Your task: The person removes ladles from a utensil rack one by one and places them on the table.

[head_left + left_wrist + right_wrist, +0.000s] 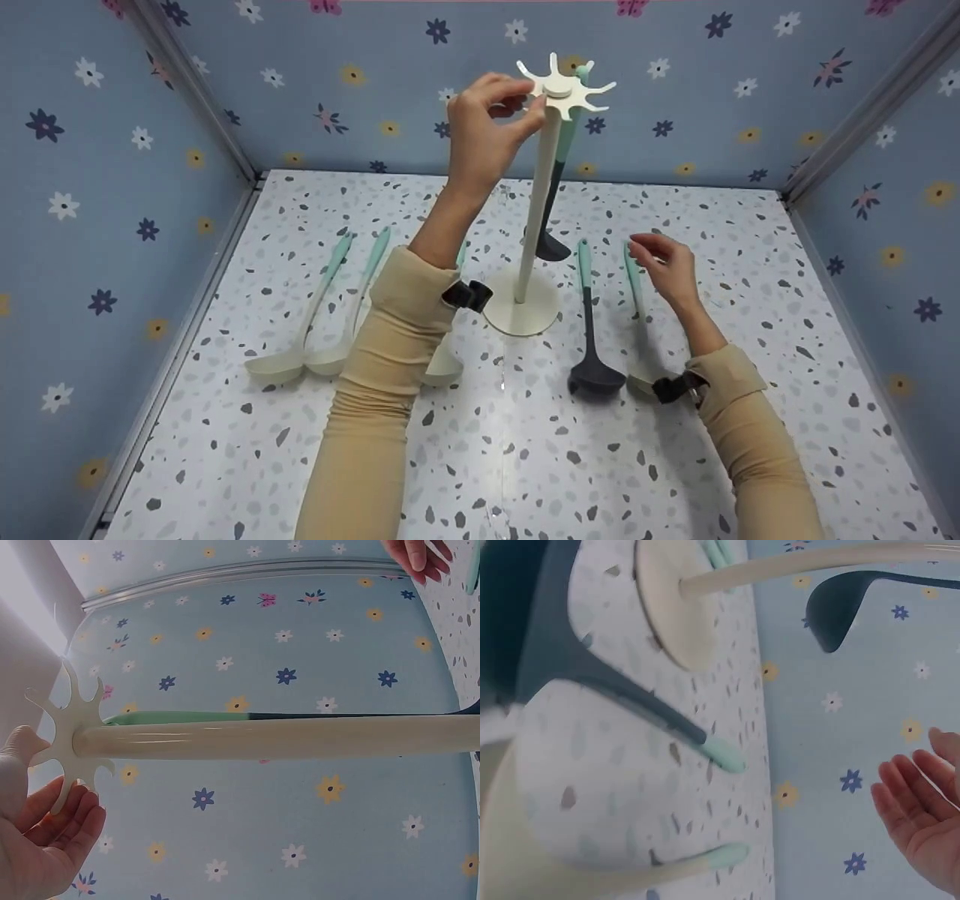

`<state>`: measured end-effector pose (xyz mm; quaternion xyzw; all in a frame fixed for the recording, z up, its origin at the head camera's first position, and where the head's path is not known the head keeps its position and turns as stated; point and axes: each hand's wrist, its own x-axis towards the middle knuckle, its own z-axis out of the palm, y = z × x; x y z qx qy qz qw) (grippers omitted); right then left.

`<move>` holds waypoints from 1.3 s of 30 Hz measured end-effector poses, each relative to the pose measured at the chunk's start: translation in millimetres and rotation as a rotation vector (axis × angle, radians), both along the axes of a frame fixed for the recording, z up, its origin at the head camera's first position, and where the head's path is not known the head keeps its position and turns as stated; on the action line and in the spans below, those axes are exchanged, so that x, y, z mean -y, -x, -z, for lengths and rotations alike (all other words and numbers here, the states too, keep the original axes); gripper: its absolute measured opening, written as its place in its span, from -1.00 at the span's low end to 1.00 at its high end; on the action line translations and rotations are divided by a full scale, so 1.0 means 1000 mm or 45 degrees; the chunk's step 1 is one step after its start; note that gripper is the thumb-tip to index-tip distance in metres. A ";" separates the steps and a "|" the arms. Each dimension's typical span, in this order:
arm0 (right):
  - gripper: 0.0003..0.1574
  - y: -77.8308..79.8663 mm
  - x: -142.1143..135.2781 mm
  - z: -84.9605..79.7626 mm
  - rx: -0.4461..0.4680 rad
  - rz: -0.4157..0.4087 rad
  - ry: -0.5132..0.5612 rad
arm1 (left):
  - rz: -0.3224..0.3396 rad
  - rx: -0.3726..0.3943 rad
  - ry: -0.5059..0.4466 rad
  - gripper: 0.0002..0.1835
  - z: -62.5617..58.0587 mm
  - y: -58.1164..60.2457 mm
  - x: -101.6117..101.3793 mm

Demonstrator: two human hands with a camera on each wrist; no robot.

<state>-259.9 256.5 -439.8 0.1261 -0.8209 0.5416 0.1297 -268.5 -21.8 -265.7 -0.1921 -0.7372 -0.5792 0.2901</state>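
My left hand (487,124) pinches the hooked top (566,96) of a cream utensil stand (536,217), its thumb and fingers around one of the hooks (64,795). From a hook on the far side hangs a dark ladle (553,202) with a mint handle, its bowl off the table. My right hand (667,266) is in the air with loosely bent fingers and nothing in them. In the head view it overlaps the handle end of a cream ladle (634,289); the right wrist view shows it apart from that ladle's handle (724,855).
A second dark ladle (596,375) lies right of the stand's round base (523,319). On the left lie cream utensils with mint handles: one ladle (274,367), another (326,360), and one (444,367) partly behind my left sleeve. Flowered panels (405,135) border the speckled table (525,450).
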 end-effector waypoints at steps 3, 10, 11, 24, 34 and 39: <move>-0.73 0.003 0.012 -0.010 -0.020 -0.067 0.103 | 0.010 0.018 0.015 -0.77 0.000 0.000 0.001; -0.71 0.014 0.035 -0.024 -0.072 -0.241 0.218 | 0.007 0.018 0.012 -0.77 0.000 0.000 0.000; -0.71 0.015 0.037 -0.026 -0.071 -0.259 0.225 | 0.003 0.014 0.013 -0.77 0.000 0.000 0.000; -0.63 0.028 0.064 -0.051 0.034 -0.422 0.240 | -0.017 0.038 -0.007 -0.78 -0.001 0.001 -0.001; -0.61 0.056 0.075 -0.049 0.024 -0.599 0.355 | -0.027 0.107 -0.019 -0.79 -0.002 0.001 -0.003; -0.61 0.062 0.082 -0.046 0.007 -0.680 0.372 | -0.017 0.119 -0.019 -0.78 -0.002 0.001 -0.002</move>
